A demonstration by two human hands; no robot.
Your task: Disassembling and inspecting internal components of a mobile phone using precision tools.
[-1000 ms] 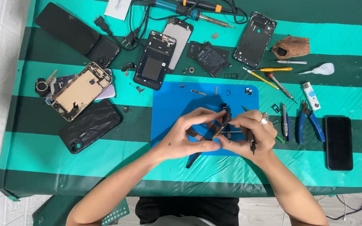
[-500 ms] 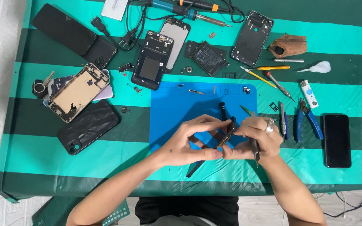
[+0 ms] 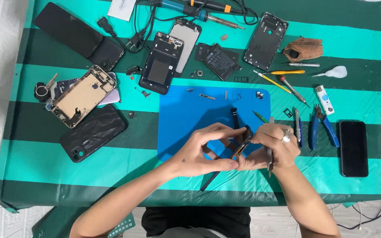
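**Both hands pinch a small dark part over the blue mat**

Over the near edge of the blue rubber work mat (image 3: 190, 114), the left hand (image 3: 201, 152) and right hand (image 3: 272, 147) meet around a small, narrow dark phone part (image 3: 242, 143), held edge-up and tilted. The left fingers (image 3: 225, 130) are closed on it from above and below; the right fingers close on its other side, a slim metal tool (image 3: 269, 163) tucked in that palm. The mat lies on the green striped table (image 3: 67, 176). Blue-handled pliers (image 3: 325, 128) lie just right of the hands, a black phone (image 3: 352, 147) beyond them.
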